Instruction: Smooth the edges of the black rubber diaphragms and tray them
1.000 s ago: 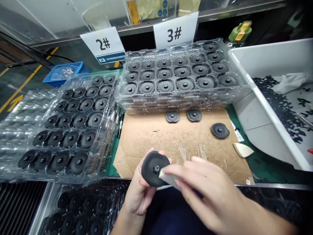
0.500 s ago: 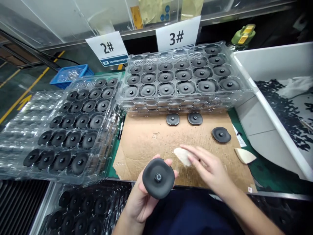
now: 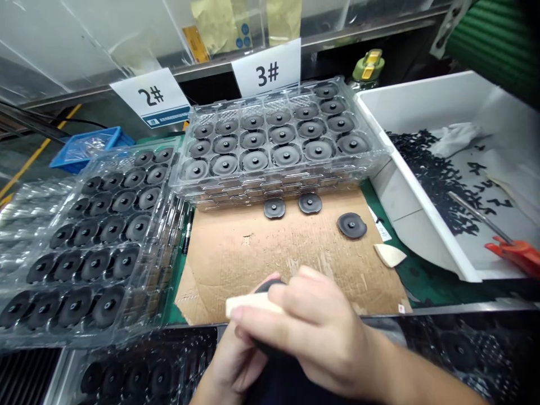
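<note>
- My left hand [image 3: 238, 357] is curled around a black disc [image 3: 269, 286], holding it up in front of me, near the front edge of the cardboard sheet [image 3: 270, 256].
- My right hand [image 3: 318, 329] grips a cream wedge [image 3: 253, 302] in a narrow pinch, its long side lying across the disc.
- Most of the disc is hidden behind my right hand and the wedge; a dark strip shows above them and another part below. I cannot tell exactly where the wedge meets it.
- My two hands overlap in the view, the right one in front, so I cannot make out all of my left fingers.
- Beyond my hands, a stretch of cardboard reaches to three loose discs: the left disc [image 3: 274, 208] and the middle disc [image 3: 310, 203] just in front of the clear tray stack [image 3: 236, 196], and the right disc [image 3: 352, 226] near the sheet's right side.
- A second cream wedge [image 3: 390, 255] lies at the right edge of the cardboard, partly over the green tabletop [image 3: 426, 289].
- The white bin [image 3: 411, 222] bounds my room on the right; a red-handled tool [image 3: 517, 253] leans in it.
- On my left, the filled tray [image 3: 141, 275] stands beside the cardboard, a dark pen [image 3: 188, 232] in the gap between.
</note>
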The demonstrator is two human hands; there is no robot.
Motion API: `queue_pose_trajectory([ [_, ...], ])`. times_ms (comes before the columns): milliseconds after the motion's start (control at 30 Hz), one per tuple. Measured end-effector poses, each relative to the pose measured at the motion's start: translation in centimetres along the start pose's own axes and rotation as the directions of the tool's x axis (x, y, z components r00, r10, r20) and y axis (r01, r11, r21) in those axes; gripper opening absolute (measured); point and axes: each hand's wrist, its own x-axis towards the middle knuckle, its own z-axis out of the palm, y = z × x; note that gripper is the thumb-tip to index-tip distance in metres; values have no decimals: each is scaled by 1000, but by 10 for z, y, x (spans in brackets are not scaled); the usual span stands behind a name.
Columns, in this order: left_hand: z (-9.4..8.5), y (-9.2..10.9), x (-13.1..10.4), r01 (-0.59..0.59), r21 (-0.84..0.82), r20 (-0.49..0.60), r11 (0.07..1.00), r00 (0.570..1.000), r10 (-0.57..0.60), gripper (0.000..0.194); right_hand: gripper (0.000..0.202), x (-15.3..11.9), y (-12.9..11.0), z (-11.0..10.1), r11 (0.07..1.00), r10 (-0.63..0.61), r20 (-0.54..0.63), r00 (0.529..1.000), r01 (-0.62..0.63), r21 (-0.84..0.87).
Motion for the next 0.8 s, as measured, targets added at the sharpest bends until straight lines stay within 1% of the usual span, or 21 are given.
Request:
queue_pose_trajectory([
  [67, -4, -2, 3, -23, 14, -34, 1000, 999, 24, 59, 34, 3, 3, -4, 993, 115, 127, 985, -112, -30],
  [100, -5, -3, 3, -42, 17, -38, 999, 998, 43, 61, 36, 3, 6, -5, 985, 165, 167, 972, -156, -67],
  [133, -6, -3, 4, -60, 14, -42, 998, 997, 60, 59, 37, 2, 8, -5, 983, 175, 186, 967, -160, -91],
  [167, -6, -4, 4, -62, 6, -43, 998, 997, 62, 54, 37, 1, 9, -3, 988, 142, 168, 975, -130, -81],
  [200, -5, -4, 4, -62, -4, -40, 998, 997, 62, 48, 36, 0, 7, 0, 994, 99, 113, 989, -94, -55],
  [233, -2, -3, 4, -73, -11, -37, 997, 997, 72, 42, 35, -1, 3, 5, 997, 72, 32, 997, -71, -34],
  [300, 4, -2, 3, -140, -12, -32, 990, 990, 139, 38, 38, -7, -8, 18, 994, 88, -130, 988, -95, -51],
  [333, 7, -1, 4, -187, -11, -35, 982, 982, 186, 40, 40, -11, -13, 24, 988, 106, -187, 977, -124, -90],
  [367, 9, 1, 4, -233, -9, -41, 972, 972, 233, 43, 42, -16, -18, 28, 981, 116, -215, 970, -145, -127],
  [400, 11, 2, 4, -263, -8, -46, 965, 964, 263, 46, 42, -20, -21, 31, 979, 121, -211, 970, -152, -135],
  [433, 13, 3, 5, -278, -8, -49, 960, 959, 278, 47, 39, -24, -22, 32, 984, 131, -189, 973, -151, -91],
  [500, 15, 5, 6, -296, -6, -56, 955, 954, 296, 48, 32, -29, -19, 26, 971, 224, -118, 967, -212, 109],
  [533, 16, 5, 6, -307, -3, -55, 952, 950, 306, 49, 30, -30, -15, 22, 939, 299, -88, 950, -277, 203],
  [567, 17, 5, 6, -319, -1, -53, 948, 946, 319, 51, 28, -29, -11, 16, 901, 377, -85, 922, -344, 265],
  [600, 18, 5, 6, -328, -1, -49, 945, 944, 327, 52, 28, -27, -8, 11, 871, 444, -116, 889, -398, 287],
  [633, 18, 5, 6, -331, -2, -43, 944, 943, 331, 51, 29, -24, -5, 7, 860, 485, -176, 857, -430, 276],
  [667, 19, 4, 6, -326, -2, -35, 945, 945, 326, 50, 32, -20, -4, 4, 869, 485, -243, 840, -432, 241],
  [700, 18, 3, 5, -313, -4, -35, 950, 949, 313, 49, 35, -17, -5, 2, 898, 437, -290, 851, -395, 194],
  [733, 18, 3, 4, -296, -8, -43, 955, 954, 295, 49, 38, -13, -6, 2, 935, 353, -296, 887, -322, 149],
  [767, 16, 2, 3, -276, -10, -57, 961, 960, 275, 49, 39, -9, -8, 2, 965, 258, -261, 930, -235, 116],
  [800, 14, 2, 2, -263, -7, -76, 965, 962, 261, 49, 39, -7, -10, 4, 981, 182, -187, 965, -166, 98],
])
